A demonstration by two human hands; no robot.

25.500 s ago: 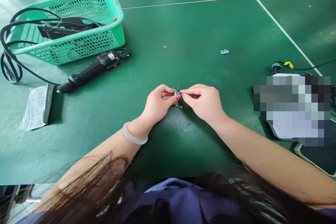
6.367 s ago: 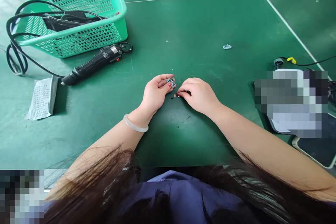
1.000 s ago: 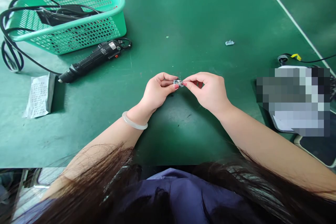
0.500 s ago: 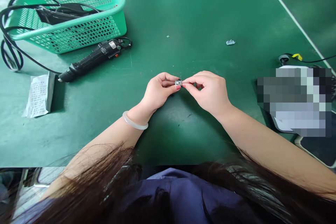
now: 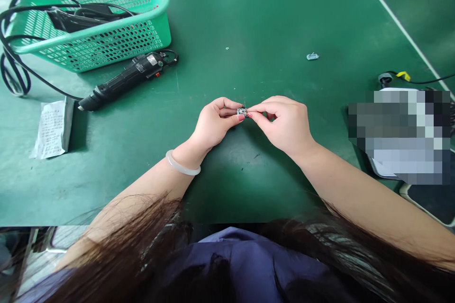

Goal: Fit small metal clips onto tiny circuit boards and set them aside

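A small silvery-grey part with dark gaps (image 5: 242, 112) is held over the green table, at the middle of the head view. My left hand (image 5: 215, 123) pinches it between thumb and fingers from the left. From the right, my right hand (image 5: 284, 120) has thumb and forefinger closed together at the part's right end. Whether those fingertips grip the part itself or some tiny piece on it cannot be made out. The fingers hide much of the part, and its exact kind does not show.
A green plastic basket (image 5: 106, 47) with black cables stands at the back left. Before it lies a black electric screwdriver (image 5: 121, 80), near a folded paper with writing (image 5: 51, 128). A small grey piece (image 5: 313, 56) lies at the back right. A blurred-out object (image 5: 401, 137) sits far right.
My right fingertips have shifted very slightly right along the small part, so a little more of it shows. The left hand has kept its place.
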